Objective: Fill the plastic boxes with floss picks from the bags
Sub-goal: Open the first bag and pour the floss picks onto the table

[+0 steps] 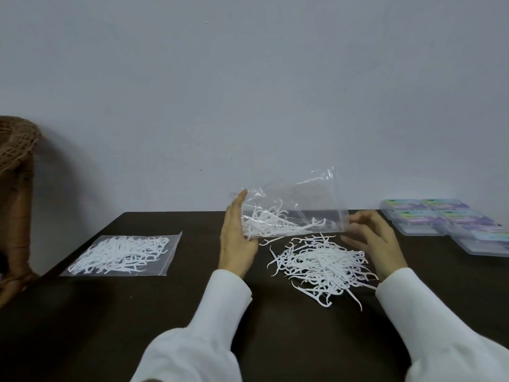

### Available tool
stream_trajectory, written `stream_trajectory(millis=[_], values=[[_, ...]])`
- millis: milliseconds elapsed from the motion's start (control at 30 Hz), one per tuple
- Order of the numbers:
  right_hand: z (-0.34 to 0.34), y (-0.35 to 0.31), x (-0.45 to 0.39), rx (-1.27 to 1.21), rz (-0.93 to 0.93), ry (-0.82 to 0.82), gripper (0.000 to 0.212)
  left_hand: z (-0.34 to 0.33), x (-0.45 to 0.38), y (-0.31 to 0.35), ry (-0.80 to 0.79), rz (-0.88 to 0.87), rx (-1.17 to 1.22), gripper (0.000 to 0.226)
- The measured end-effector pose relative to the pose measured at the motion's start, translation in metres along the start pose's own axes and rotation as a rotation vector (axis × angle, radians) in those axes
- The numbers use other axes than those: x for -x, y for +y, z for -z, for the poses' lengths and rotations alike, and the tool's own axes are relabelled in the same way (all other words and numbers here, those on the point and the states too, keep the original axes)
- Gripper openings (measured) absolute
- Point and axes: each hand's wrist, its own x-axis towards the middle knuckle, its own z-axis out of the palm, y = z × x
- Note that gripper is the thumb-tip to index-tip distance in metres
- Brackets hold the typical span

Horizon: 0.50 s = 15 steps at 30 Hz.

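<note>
At the bottom of the frame I am seeing two white sleeves (209, 326) reaching up toward the middle of the dark table (137, 312). My left hand (238, 244) is holding its fingers straight and together, the palm pressing flat against the left side of a clear plastic bag (297, 208). My right hand (377, 241) is curling its fingers and seems to be pinching the bag's lower right corner, though the exact contact is hard to make out. The bag is hanging tilted just above the table between both hands, with a few floss picks (272, 221) gathering in its lower left. Directly below it, nearer the right hand, a loose pile of picks (322, 266) is lying on the table. A second, full bag (124, 255) is lying flat at left centre. The plastic boxes (446, 221) are sitting at the right edge, well apart from the pile, so I judge the right hand is the nearer one for carrying picks over.
</note>
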Motion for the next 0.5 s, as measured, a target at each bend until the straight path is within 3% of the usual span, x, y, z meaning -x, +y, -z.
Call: stream_trajectory(millis=[67,267,333,433,500], values=[[-0.002,-0.003,-0.001,-0.141,-0.101,-0.032,0.014,0.001,0.000,0.003,-0.024,-0.028,-0.012,0.102],[-0.005,0.004,-0.001,-0.074,-0.167,-0.192,0.014,0.003,0.001,0.012,-0.109,-0.112,-0.085,0.114],[-0.005,0.005,0.000,-0.079,-0.233,-0.280,0.033,0.004,0.002,0.016,-0.125,-0.135,-0.093,0.112],[-0.006,0.008,0.000,-0.094,-0.303,-0.351,0.083,0.006,0.004,0.019,-0.114,-0.162,-0.097,0.107],[-0.007,0.008,0.001,-0.113,-0.330,-0.353,0.085,0.007,0.005,0.019,-0.119,-0.176,-0.109,0.105]])
